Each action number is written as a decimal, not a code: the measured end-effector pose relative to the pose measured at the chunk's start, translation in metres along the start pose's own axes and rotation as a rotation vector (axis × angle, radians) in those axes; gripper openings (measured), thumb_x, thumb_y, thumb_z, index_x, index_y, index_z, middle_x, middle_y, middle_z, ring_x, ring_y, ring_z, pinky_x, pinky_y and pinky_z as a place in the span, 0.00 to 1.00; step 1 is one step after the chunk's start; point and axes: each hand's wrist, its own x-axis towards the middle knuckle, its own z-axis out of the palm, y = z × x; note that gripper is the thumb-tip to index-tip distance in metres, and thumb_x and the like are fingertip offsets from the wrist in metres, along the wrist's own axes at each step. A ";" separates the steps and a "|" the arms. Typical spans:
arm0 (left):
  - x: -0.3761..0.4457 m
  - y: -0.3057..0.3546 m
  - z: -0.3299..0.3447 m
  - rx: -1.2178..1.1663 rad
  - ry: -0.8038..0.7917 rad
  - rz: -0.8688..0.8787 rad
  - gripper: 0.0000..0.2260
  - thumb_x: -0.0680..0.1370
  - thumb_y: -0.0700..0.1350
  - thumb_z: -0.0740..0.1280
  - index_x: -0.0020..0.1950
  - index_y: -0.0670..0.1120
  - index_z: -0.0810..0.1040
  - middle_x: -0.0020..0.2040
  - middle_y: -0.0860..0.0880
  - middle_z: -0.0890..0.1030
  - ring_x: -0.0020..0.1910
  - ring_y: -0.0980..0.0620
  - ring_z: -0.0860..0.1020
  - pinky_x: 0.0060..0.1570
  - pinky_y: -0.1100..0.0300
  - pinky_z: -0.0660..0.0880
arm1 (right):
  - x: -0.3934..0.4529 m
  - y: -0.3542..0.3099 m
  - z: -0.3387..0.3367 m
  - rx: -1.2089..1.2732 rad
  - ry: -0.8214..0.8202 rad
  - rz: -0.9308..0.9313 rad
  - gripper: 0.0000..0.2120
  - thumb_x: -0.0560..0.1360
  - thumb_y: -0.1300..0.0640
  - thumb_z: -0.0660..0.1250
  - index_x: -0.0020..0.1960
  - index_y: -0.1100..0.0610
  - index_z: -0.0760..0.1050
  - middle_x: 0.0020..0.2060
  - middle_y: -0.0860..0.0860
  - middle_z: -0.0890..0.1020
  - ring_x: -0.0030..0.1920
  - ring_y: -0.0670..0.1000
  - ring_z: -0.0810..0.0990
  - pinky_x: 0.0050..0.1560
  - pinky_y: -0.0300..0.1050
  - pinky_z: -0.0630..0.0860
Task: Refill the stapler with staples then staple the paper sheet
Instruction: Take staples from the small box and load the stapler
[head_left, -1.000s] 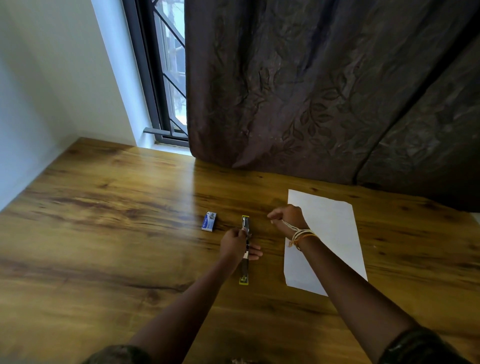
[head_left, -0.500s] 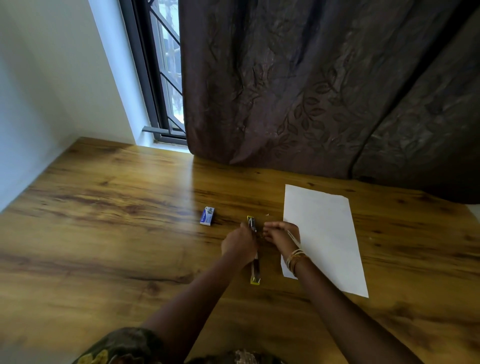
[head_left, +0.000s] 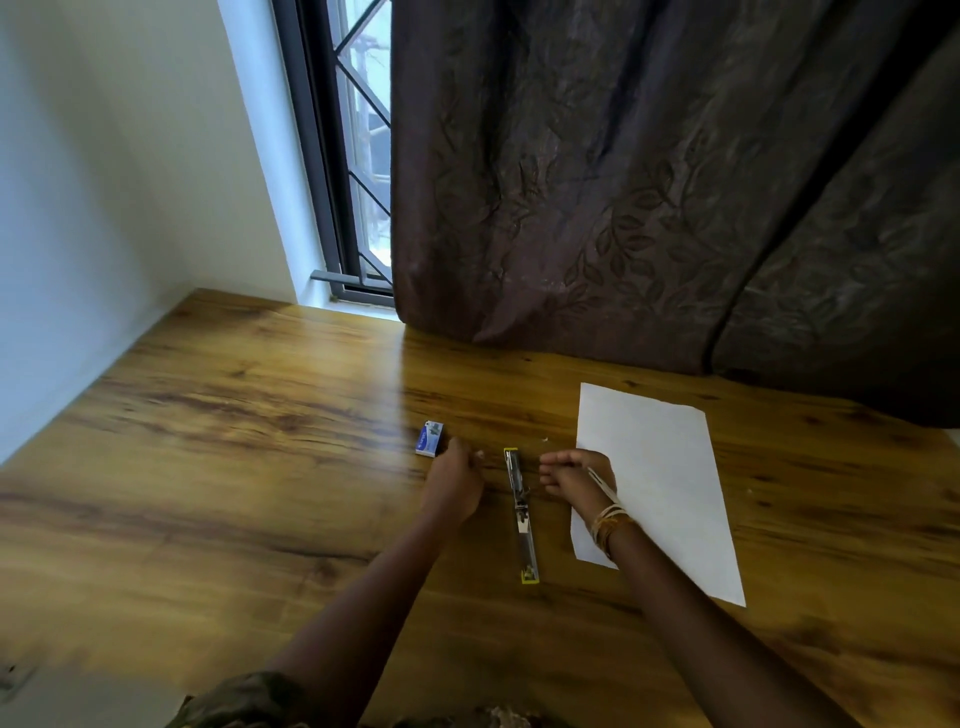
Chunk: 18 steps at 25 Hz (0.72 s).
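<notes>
The stapler (head_left: 521, 514) lies opened out flat on the wooden table (head_left: 234, 467), and serves here as the landmark. Its long axis runs from the person toward the curtain (head_left: 649, 182), with a yellow end at each extreme. The staple box (head_left: 429, 439) sits on the table to the left of the stapler's far end, near it but apart. The paper sheet (head_left: 660, 483) lies to the right of the stapler, its long side roughly parallel to the stapler's axis.

The left hand (head_left: 453, 486) is just left of the stapler's far half, between stapler and staple box, not touching the stapler. Its fingers are curled inward; something small and pale shows at the fingertips, too small to identify, so whether it grips staples cannot be told. The right hand (head_left: 574, 475) is just right of the stapler's far half, over the near-left edge of the paper sheet, fingers loosely bent toward the stapler; contact with it cannot be confirmed.

Judgement: the loading step is in hand. Both hands flank the open channel; the left hand is nearer the staple box, so staples would travel rightward into the channel, aligned with its long axis.

Change from half a second earlier: both hands then met at the stapler; they have since parted to either side, leaving it lying free. The stapler's position is essentially unchanged.
</notes>
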 end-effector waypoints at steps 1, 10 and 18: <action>0.003 -0.008 -0.009 -0.018 0.093 -0.023 0.10 0.82 0.46 0.59 0.55 0.40 0.72 0.42 0.45 0.77 0.44 0.44 0.78 0.38 0.53 0.72 | -0.001 -0.007 0.003 -0.034 0.002 -0.047 0.07 0.74 0.68 0.65 0.45 0.60 0.80 0.44 0.57 0.84 0.41 0.51 0.83 0.44 0.40 0.81; 0.033 -0.031 -0.045 0.058 0.254 -0.195 0.15 0.71 0.52 0.73 0.51 0.47 0.76 0.46 0.48 0.78 0.42 0.50 0.76 0.38 0.58 0.71 | 0.015 -0.052 0.088 -0.511 -0.237 -0.306 0.17 0.71 0.62 0.69 0.59 0.59 0.76 0.57 0.57 0.79 0.58 0.56 0.78 0.54 0.46 0.76; 0.046 -0.022 -0.049 0.190 0.039 -0.266 0.18 0.65 0.56 0.74 0.45 0.43 0.82 0.41 0.43 0.83 0.41 0.46 0.81 0.32 0.59 0.70 | 0.035 -0.035 0.112 -0.746 -0.356 -0.538 0.26 0.65 0.57 0.73 0.62 0.58 0.74 0.58 0.56 0.75 0.58 0.60 0.76 0.55 0.49 0.74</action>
